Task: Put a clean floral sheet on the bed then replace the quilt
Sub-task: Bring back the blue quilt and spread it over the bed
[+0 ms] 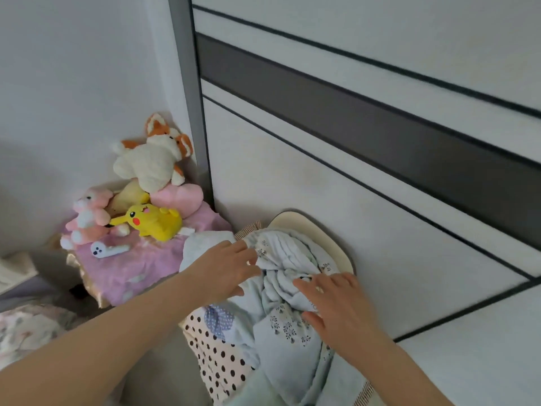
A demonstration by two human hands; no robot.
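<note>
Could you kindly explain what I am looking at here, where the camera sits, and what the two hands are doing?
There is no machine: this is one picture from a wide-angle camera worn on a person's head, looking forward and down. The left hand and right hand reach, fingers fairly straight, onto a crumpled pale blue floral sheet piled on a cream chair by a wardrobe. A polka-dot cloth lies under the sheet. Neither hand plainly grips anything yet. To the left, a stand with a pink cover carries plush toys, among them a yellow toy.
</note>
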